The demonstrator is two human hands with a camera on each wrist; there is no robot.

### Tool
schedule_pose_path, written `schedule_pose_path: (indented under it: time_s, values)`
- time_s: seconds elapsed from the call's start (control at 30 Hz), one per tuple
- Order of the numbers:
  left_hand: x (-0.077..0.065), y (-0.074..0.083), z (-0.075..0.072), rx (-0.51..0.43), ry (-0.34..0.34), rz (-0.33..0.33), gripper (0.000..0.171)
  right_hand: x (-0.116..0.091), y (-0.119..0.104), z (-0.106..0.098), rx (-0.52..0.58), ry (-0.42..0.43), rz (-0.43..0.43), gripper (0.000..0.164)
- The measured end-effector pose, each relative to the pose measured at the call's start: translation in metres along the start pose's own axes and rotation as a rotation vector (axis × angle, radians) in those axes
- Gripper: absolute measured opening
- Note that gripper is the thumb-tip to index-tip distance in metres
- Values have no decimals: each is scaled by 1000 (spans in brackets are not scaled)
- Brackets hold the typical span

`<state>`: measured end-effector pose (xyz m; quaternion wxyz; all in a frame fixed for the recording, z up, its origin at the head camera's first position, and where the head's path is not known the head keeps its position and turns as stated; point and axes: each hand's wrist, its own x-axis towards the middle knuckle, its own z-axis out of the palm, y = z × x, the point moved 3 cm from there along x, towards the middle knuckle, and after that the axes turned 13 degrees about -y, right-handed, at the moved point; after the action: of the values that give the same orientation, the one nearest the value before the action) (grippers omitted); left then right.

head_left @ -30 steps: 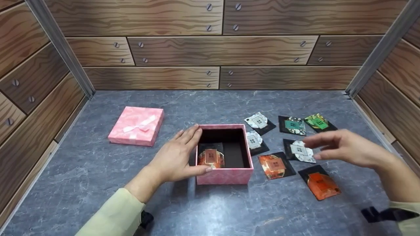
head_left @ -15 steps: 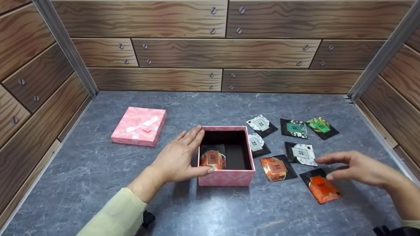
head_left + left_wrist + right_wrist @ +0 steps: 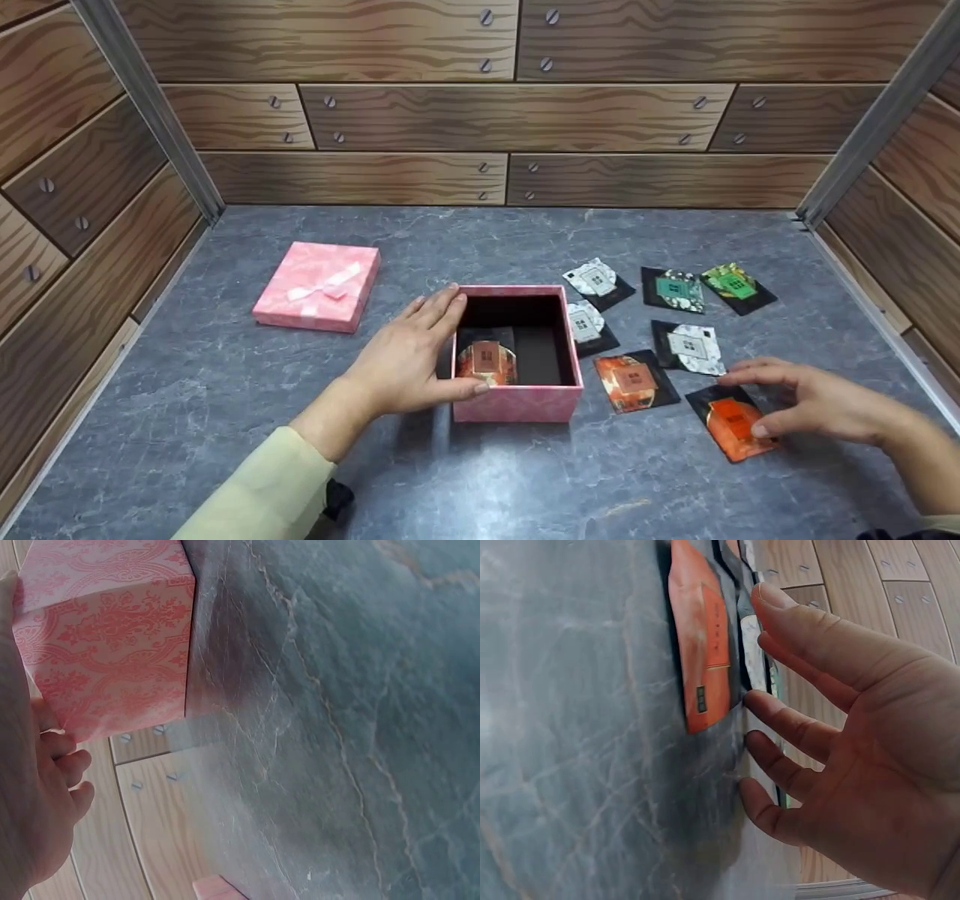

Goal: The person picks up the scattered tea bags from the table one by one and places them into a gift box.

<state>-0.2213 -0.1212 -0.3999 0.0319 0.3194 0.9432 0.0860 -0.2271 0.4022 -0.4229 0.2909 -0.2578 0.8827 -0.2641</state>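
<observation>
Fingers clamped, a left hand grips a pink box at nine o'clock; the right hand, fingers apart, hovers by an orange packet at four.

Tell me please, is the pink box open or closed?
The pink box is open: its lid lies apart on the table, and a packet shows inside.

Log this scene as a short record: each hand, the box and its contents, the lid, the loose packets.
left hand: against the left side of the box
right hand: at the nearest orange packet; contact unclear
box: pink, open
inside: one packet, at the left
lid: left of the box, bow up
loose: three white packets, two green packets, two orange, all right of the box
</observation>
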Motion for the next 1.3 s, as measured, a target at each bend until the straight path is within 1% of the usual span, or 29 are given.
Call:
schedule_pose_path:
  time_s: [0.13, 0.23, 0.47, 0.67, 0.83, 1.07, 1.2, 1.3]
  values:
    - [0, 0, 0, -3, -15, -11, 120, 4, 0, 5, 19, -7, 29, 64]
    - [0, 0, 0, -6, -13, -10, 119, 5, 0, 8, 44, 3, 25, 67]
    - [-1, 0, 0, -5, 5, 3, 119, 7, 2, 10, -44, 59, 2, 69]
    - [0, 0, 1, 3, -4, -2, 119, 9, 2, 11, -29, 40, 9, 74]
    - [1, 0, 0, -6, -18, -2, 119, 9, 4, 11, -18, 50, 11, 72]
    - [3, 1, 0, 4, 4, 22, 118, 8, 7, 13, -9, 76, 17, 66]
    - [2, 0, 0, 1, 3, 16, 118, 10, 8, 13, 3, 73, 23, 65]
    - [1, 0, 1, -2, -3, 8, 119, 12, 8, 13, -11, 92, 30, 65]
